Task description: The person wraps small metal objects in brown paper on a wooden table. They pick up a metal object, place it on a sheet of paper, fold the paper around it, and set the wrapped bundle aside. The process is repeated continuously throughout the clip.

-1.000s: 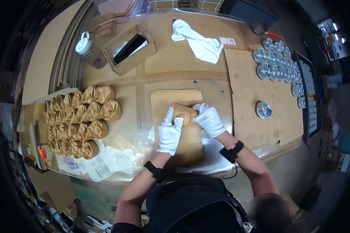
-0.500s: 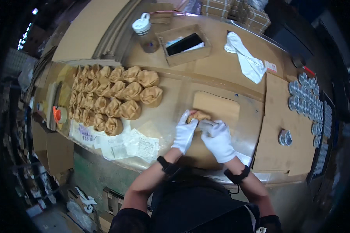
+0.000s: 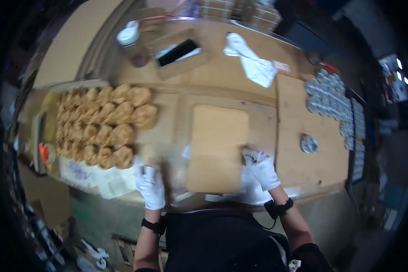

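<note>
My left hand, in a white glove, is closed round a small bundle wrapped in brown paper, blurred by motion. It is just right of the nearest row of wrapped bundles. A flat sheet of brown paper lies before me, between my hands. By the sheet's right edge is my right hand, also gloved; its fingers look bent but are smeared, and whether they hold anything is unclear. Farther right, a single round silver metal part sits on cardboard.
Many metal parts stand in rows at the right. Toward the back are a bottle with a white lid, an open cardboard box holding a dark flat object, and a white cloth. An orange tape dispenser is at the left edge.
My left hand has moved left with the wrapped bundle, toward the rows. My right hand has come apart from it and stays at the sheet's right side. The whole view has shifted.
</note>
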The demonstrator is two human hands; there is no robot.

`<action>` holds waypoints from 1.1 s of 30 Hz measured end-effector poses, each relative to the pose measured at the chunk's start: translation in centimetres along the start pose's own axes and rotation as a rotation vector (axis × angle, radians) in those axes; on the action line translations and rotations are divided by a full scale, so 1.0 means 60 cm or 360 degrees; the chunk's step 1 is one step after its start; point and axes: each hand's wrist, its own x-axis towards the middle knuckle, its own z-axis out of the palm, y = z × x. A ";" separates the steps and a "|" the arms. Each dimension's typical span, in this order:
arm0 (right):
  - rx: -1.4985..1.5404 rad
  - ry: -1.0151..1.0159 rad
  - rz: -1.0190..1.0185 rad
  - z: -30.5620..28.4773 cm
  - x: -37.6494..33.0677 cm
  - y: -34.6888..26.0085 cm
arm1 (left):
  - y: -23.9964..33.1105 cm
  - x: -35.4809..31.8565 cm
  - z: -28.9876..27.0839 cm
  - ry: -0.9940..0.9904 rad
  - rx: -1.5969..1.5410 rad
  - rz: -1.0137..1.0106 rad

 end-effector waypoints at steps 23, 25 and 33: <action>0.0531 -0.0351 0.0773 -0.159 0.040 0.056 | 0.118 -0.084 0.064 -0.0664 -0.0261 0.1211; 0.0868 -0.0649 0.0744 -0.131 0.042 -0.029 | 0.114 -0.083 0.060 -0.0631 -0.0262 0.1248; 0.1599 -0.1075 0.1043 -0.029 0.012 -0.129 | 0.094 -0.062 0.067 -0.0820 -0.0528 0.1256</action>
